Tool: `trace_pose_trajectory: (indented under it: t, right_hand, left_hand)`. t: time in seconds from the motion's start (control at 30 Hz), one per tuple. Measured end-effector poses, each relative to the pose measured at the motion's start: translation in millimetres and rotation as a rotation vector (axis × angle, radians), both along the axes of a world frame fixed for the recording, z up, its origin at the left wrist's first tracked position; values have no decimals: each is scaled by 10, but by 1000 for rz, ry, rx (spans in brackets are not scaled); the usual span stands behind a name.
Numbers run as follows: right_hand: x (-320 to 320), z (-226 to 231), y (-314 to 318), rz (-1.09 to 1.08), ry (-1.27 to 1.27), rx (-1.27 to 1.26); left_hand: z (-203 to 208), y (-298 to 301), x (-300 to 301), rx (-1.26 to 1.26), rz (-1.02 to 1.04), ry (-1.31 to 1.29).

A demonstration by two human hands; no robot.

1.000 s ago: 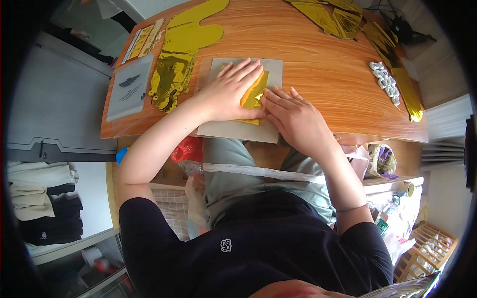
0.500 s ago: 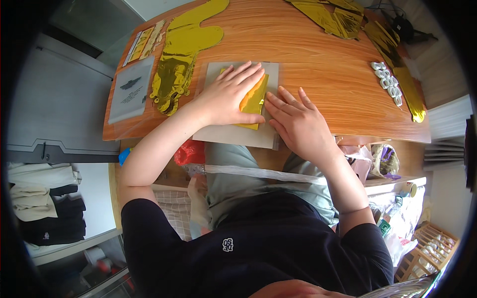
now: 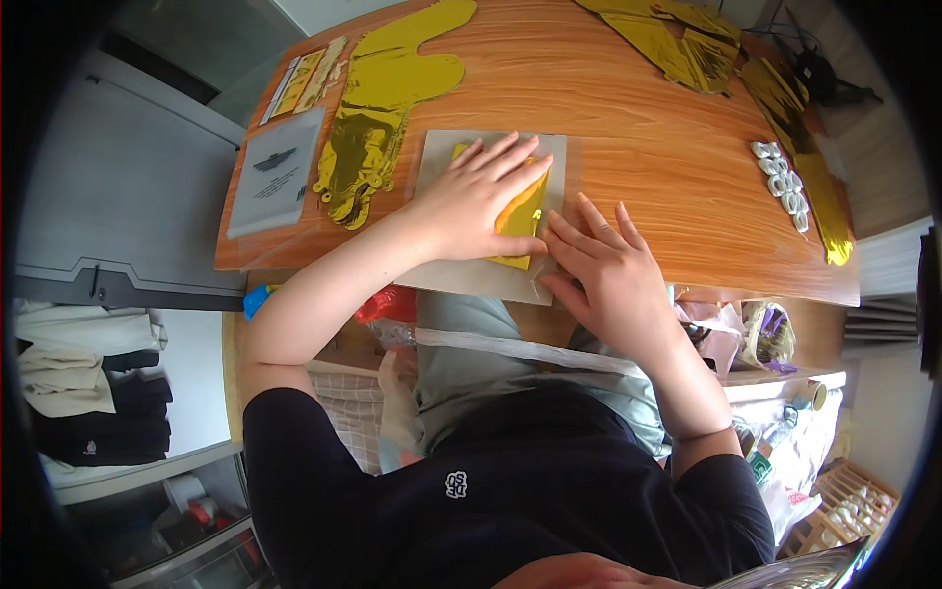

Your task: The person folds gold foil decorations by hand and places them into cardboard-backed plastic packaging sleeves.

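Note:
A folded, flat piece of shiny yellow foil (image 3: pixel 525 218) lies on a grey flat plastic bag (image 3: pixel 442 149) at the table's near edge. My left hand (image 3: pixel 476 206) rests flat on the foil with its fingers spread, hiding much of it. An orange patch shows beside its index finger. Just right of the bag is my right hand (image 3: pixel 613 270), fingers stretched out and holding nothing. Its fingertips are close to the bag's right edge; whether they touch it I cannot tell.
Large gold foil balloons, uninflated, lie on the wooden table (image 3: pixel 638 137): one at left (image 3: pixel 378 128), another at far right (image 3: pixel 687 44). A clear printed bag (image 3: pixel 275 172) lies far left. Several white coiled bundles (image 3: pixel 782 185) sit at right. A red plastic bag (image 3: pixel 388 304) is below the edge.
The whole view has shifted slightly, moving the table right and down. My left hand stays flat on the foil. My right hand has drawn a little toward me.

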State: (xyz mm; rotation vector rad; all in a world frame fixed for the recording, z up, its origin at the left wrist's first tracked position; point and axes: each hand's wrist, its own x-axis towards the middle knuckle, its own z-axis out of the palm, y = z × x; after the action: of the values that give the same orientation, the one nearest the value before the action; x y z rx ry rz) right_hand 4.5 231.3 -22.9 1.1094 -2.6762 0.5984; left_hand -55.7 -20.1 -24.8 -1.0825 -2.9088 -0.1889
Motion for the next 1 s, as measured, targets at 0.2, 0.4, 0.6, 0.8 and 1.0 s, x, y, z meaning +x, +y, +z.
trace_pose_trajectory:
  t: [0.2, 0.4, 0.6, 0.8, 1.0]
  right_hand:
    - [-47, -27, -69, 25, -3, -69]
    - [-46, -34, 12, 35, -16, -30]
    - [-89, -47, -67, 57, 52, -13]
    - [-178, 6, -19, 179, 32, -41]
    - [-146, 73, 74, 121, -32, -213]
  left_hand:
    - [-3, -48, -6, 1, 21, 14]
    - [37, -76, 20, 30, -2, -37]
    - [51, -118, -16, -58, -55, 1]
    - [87, -144, -25, -100, -158, 2]
    - [479, 15, 137, -167, -298, -42]
